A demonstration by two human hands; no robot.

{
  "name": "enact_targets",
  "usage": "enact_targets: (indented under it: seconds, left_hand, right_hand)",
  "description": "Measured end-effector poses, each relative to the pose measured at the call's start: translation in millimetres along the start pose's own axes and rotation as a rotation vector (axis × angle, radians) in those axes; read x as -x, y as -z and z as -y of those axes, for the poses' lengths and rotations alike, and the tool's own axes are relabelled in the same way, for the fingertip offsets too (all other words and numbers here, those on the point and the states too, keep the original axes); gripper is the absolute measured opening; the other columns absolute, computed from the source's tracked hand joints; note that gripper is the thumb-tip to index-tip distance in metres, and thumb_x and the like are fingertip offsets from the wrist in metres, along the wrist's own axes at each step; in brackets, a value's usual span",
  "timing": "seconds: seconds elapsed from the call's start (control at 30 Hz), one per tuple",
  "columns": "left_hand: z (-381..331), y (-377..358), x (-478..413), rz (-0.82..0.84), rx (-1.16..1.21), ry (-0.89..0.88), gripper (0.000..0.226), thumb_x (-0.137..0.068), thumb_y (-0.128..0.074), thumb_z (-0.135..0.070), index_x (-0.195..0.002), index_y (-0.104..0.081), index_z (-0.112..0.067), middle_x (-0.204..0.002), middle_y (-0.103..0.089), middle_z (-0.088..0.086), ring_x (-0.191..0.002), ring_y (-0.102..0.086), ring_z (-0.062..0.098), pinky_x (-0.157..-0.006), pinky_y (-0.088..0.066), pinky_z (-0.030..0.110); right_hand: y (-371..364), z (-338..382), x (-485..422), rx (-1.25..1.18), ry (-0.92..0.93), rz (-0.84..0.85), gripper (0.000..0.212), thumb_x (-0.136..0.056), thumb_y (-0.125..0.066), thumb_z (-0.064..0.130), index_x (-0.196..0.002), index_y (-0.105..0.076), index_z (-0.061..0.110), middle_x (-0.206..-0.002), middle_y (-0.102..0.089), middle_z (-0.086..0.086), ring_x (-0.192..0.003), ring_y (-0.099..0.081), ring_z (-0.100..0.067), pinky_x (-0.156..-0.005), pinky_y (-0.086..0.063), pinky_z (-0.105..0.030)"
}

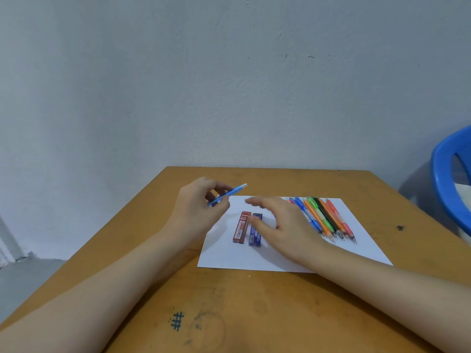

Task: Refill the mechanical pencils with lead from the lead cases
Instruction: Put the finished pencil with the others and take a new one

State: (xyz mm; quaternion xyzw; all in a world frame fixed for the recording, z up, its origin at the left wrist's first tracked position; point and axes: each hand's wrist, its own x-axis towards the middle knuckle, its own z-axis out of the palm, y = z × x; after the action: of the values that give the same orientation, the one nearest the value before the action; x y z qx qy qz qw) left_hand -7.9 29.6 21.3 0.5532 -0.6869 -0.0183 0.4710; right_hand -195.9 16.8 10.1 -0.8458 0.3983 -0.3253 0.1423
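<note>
On the white sheet of paper (254,259) in the middle of the wooden table (229,301), the red lead case (240,229) and the blue lead case (255,238) lay flat, side by side and nearly touching. My left hand (201,206) was raised above the sheet's left edge, its fingers curled round the lower barrel of a blue mechanical pencil (230,192), whose cap end pointed up and to the right. My right hand (283,222) was spread open with straight fingers and held nothing. It sat over the sheet just right of the cases, its thumb across the top of the blue one. I could not tell whether it touched. The fingertips were blurred. The other pencils (323,217) lay in a tight row further right, tips toward me.

I judged the pencil light, stiff and slick, best held mid-barrel so the cap could come off. The cases looked like thin, hard plastic, easiest to pinch by the long edges. The leads inside would snap at any bending, so they needed a gentle tip-out.
</note>
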Motion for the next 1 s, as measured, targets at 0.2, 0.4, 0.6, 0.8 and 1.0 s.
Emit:
enact_targets:
  seconds: [0.2,0.4,0.6,0.8,1.0]
  left_hand:
    - [-3.8,-2.1,4.8,0.043,0.039,-0.113,0.021,-0.081,-0.070,-0.006,-0.096,-0.072,-0.019,-0.084,-0.057,-0.022,-0.081,-0.055,0.002,-0.062,-0.047,0.011]
    - [-7.1,-2.3,7.8,0.057,0.064,-0.213,0.020,-0.079,-0.072,-0.006,-0.095,-0.073,-0.019,-0.086,-0.059,-0.020,-0.078,-0.057,0.002,-0.058,-0.045,0.009]
    - [-8.2,-1.7,8.0,0.047,0.059,-0.250,0.020,-0.079,-0.072,-0.005,-0.096,-0.073,-0.016,-0.086,-0.060,-0.015,-0.079,-0.057,0.006,-0.058,-0.044,0.008]
    - [-7.0,-1.9,7.4,0.051,0.047,-0.284,0.018,-0.079,-0.072,-0.007,-0.096,-0.073,-0.014,-0.088,-0.062,-0.011,-0.079,-0.057,0.007,-0.059,-0.044,0.008]
    - [-5.1,-2.8,6.5,0.040,0.048,-0.303,0.018,-0.079,-0.072,-0.008,-0.096,-0.074,-0.014,-0.088,-0.063,-0.010,-0.077,-0.057,0.007,-0.060,-0.045,0.010]
  right_hand:
    - [9.7,-4.0,-7.2,-0.193,-0.055,-0.270,0.033,-0.089,-0.062,0.025,-0.121,-0.055,0.025,-0.098,-0.062,0.008,-0.092,-0.057,-0.005,-0.069,-0.042,-0.008]
    - [17.1,-2.0,-10.1,-0.201,-0.045,-0.273,0.010,-0.086,-0.067,0.022,-0.095,-0.067,0.027,-0.090,-0.065,0.013,-0.088,-0.060,-0.003,-0.066,-0.044,-0.008]
    - [19.3,-0.4,-11.8,-0.170,-0.053,-0.262,0.007,-0.085,-0.068,0.022,-0.087,-0.067,0.029,-0.087,-0.065,0.014,-0.086,-0.059,-0.001,-0.063,-0.043,-0.008]
    - [20.0,0.1,-12.0,-0.169,-0.068,-0.245,0.010,-0.086,-0.067,0.022,-0.083,-0.064,0.032,-0.081,-0.061,0.021,-0.084,-0.058,0.002,-0.063,-0.044,-0.010]
    - [21.0,1.2,-11.7,-0.156,-0.096,-0.247,0.010,-0.086,-0.066,0.023,-0.082,-0.065,0.031,-0.080,-0.060,0.022,-0.081,-0.055,0.005,-0.060,-0.040,-0.007]
